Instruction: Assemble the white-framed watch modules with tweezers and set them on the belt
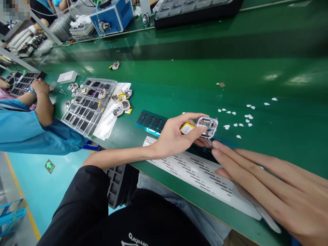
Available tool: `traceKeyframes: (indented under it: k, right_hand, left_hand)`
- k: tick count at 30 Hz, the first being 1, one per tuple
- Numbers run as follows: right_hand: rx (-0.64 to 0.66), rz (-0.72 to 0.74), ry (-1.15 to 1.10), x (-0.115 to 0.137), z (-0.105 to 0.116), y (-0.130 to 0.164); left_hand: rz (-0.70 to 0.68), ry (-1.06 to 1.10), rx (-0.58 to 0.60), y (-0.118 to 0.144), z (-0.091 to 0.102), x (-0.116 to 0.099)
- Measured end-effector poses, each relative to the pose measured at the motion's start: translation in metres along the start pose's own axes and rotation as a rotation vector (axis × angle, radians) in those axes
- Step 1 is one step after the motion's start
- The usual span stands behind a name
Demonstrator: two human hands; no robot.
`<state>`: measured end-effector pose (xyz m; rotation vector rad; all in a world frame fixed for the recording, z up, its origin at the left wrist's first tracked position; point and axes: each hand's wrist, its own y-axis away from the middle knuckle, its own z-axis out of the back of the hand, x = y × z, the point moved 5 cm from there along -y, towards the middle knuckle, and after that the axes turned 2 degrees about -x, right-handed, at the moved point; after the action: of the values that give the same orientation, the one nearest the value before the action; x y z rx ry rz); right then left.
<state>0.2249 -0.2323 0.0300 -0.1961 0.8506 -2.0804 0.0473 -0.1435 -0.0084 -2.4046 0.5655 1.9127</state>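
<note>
My left hand (173, 136) grips an open smartwatch case (208, 127) by its edges, its circuit side facing up. A yellow-edged battery (187, 127) hangs out beside it, between the fingers. From the right, my right hand (261, 181) is closed on metal tweezers (268, 220), whose tips meet the lower edge of the case. What the tips touch there is too small to tell. Beneath both hands lie a white sheet printed with dark labels (189, 171) and a blue-backed sheet of black strips (151, 122), partly covered by my left hand.
Small white peeled pieces (238, 124) are scattered on the green table (289, 44) at right. Several watch cases with batteries (125, 105) sit left, near a clear compartment tray (85, 107). A co-worker's arm (44, 102) rests beyond. A blue box device (112, 17) stands behind.
</note>
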Motion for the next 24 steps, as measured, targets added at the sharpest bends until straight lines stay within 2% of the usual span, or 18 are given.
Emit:
traceKeyframes:
  k: [3, 5, 8, 13, 18, 20, 24]
  right_hand:
    - [-0.013, -0.015, -0.043, 0.000, 0.002, -0.001]
    - [0.002, -0.076, -0.042, 0.001, 0.003, -0.004]
    - [0.047, -0.162, -0.071, 0.004, 0.008, -0.012]
    - [0.149, -0.216, -0.195, 0.003, 0.015, -0.016]
    - [0.028, -0.306, -0.195, 0.001, 0.013, -0.012]
    - [-0.002, -0.286, -0.182, -0.001, 0.009, -0.008]
    - [-0.017, -0.121, -0.144, -0.004, 0.005, -0.003]
  left_hand:
    - [-0.018, 0.003, 0.032, 0.000, 0.000, 0.000]
    - [-0.036, 0.008, 0.041, 0.000, 0.000, -0.001]
    - [-0.030, 0.006, 0.036, 0.000, 0.000, -0.003]
    - [-0.006, 0.003, 0.058, 0.001, -0.002, -0.005]
    - [-0.017, -0.003, 0.070, 0.002, -0.002, -0.006]
    - [-0.034, 0.013, 0.085, 0.003, -0.003, -0.007]
    - [-0.017, 0.033, 0.095, 0.003, -0.004, -0.007]
